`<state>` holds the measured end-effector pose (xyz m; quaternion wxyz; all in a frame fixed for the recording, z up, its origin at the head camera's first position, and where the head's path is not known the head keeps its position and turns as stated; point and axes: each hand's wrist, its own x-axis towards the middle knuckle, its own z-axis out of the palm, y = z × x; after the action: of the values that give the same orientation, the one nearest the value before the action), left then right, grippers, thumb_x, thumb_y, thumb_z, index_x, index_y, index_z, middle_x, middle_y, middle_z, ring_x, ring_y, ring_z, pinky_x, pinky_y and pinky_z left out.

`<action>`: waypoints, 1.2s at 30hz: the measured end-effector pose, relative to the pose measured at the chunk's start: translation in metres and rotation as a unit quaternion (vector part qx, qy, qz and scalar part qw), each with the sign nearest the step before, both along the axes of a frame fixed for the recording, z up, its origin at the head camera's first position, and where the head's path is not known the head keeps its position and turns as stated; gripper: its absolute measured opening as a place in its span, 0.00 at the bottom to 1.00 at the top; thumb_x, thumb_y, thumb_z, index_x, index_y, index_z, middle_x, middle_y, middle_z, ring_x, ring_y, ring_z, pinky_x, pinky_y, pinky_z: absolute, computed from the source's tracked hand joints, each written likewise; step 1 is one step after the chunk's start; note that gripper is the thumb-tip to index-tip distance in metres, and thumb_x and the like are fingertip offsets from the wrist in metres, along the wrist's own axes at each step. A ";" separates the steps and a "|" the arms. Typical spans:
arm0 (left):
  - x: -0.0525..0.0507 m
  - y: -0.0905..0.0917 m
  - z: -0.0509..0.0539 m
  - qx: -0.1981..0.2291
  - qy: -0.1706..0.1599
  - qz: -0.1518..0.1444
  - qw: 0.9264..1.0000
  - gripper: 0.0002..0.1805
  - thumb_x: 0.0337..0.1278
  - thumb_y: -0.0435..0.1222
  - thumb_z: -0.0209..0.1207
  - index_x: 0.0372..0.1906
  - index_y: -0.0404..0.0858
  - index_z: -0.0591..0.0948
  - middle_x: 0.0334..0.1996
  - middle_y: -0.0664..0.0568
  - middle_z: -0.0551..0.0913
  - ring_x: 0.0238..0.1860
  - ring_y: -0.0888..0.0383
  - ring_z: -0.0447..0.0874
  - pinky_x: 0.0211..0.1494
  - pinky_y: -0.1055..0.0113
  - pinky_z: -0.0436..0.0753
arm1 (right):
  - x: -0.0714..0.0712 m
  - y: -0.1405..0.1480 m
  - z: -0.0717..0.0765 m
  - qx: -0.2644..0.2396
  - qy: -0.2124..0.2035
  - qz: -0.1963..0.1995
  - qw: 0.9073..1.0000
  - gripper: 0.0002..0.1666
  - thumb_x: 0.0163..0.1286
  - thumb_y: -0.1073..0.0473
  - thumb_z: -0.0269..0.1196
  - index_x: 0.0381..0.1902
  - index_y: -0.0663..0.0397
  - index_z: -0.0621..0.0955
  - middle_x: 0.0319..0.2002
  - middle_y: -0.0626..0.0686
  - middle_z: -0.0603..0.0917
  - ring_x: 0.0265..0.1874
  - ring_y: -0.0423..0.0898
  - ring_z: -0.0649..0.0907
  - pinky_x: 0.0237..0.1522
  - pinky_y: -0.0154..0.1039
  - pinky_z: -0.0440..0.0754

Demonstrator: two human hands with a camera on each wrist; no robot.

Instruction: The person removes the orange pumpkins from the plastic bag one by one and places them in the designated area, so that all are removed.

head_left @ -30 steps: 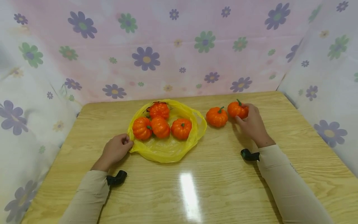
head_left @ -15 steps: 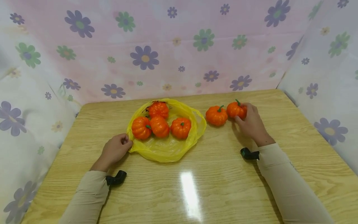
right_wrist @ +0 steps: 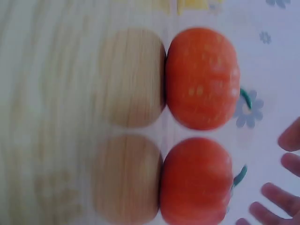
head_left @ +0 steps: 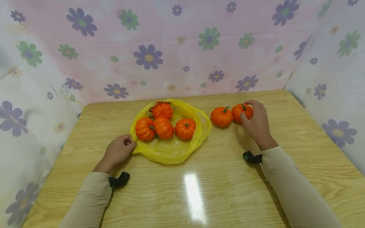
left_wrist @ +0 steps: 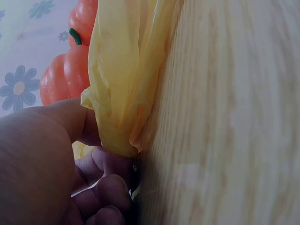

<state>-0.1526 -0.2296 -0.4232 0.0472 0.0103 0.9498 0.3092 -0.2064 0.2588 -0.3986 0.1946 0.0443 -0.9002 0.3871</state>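
While pinching the left edge of a yellow bag [head_left: 171, 157] with the left hand [head_left: 118, 149], holds the right hand [head_left: 258, 123] spread wide, just above the rightmost pumpkin [head_left: 237, 113], set on the table [head_left: 154, 193] just beside a second loose pumpkin [head_left: 221, 117] and right of the bag. Can see four bagged pumpkins [head_left: 163, 128] inside, three of them bunched together

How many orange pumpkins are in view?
6. The yellow plastic bag holds four: a rear pumpkin, left pumpkin, middle pumpkin and right pumpkin. On the wooden table to its right: inner pumpkin and outer pumpkin.
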 end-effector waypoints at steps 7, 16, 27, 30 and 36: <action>0.001 0.001 0.002 0.001 -0.005 0.001 1.000 0.08 0.59 0.39 0.55 0.27 0.42 0.76 0.19 0.54 0.71 0.21 0.55 0.66 0.27 0.66 0.63 | 0.009 -0.024 0.003 -0.009 0.086 0.036 0.996 0.19 0.66 0.67 0.57 0.55 0.68 0.75 0.63 0.68 0.73 0.66 0.68 0.68 0.64 0.68 0.65; 0.000 0.001 0.001 -0.004 -0.001 0.003 1.000 0.07 0.58 0.40 0.55 0.28 0.42 0.76 0.19 0.54 0.71 0.21 0.56 0.67 0.27 0.66 0.63 | 0.022 -0.053 0.005 0.018 0.162 0.104 0.981 0.19 0.64 0.71 0.59 0.54 0.69 0.77 0.61 0.66 0.75 0.63 0.64 0.72 0.61 0.64 0.69; -0.001 0.001 -0.001 -0.010 -0.005 0.002 1.000 0.08 0.59 0.40 0.55 0.28 0.42 0.76 0.19 0.54 0.72 0.21 0.56 0.67 0.27 0.66 0.64 | 0.032 -0.082 0.004 0.023 0.154 0.157 0.975 0.19 0.68 0.67 0.61 0.56 0.66 0.76 0.64 0.62 0.74 0.65 0.60 0.72 0.64 0.60 0.71; -0.001 0.002 -0.001 -0.010 -0.004 0.001 1.000 0.08 0.59 0.40 0.55 0.28 0.42 0.76 0.19 0.54 0.72 0.21 0.56 0.67 0.27 0.66 0.63 | 0.033 -0.088 0.005 0.014 0.151 0.167 0.974 0.20 0.68 0.66 0.61 0.57 0.64 0.76 0.64 0.62 0.75 0.65 0.59 0.73 0.64 0.59 0.72; -0.001 0.002 0.000 -0.007 -0.006 0.002 1.000 0.08 0.59 0.40 0.55 0.28 0.42 0.76 0.19 0.54 0.72 0.21 0.56 0.67 0.27 0.66 0.63 | 0.031 -0.101 0.006 0.000 0.147 0.194 0.970 0.21 0.69 0.65 0.60 0.59 0.63 0.75 0.64 0.62 0.74 0.65 0.58 0.73 0.65 0.58 0.71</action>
<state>-0.1531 -0.2280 -0.4234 0.0529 0.0063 0.9517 0.3023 -0.1754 0.1577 -0.3922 0.2459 0.2740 -0.8361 0.4068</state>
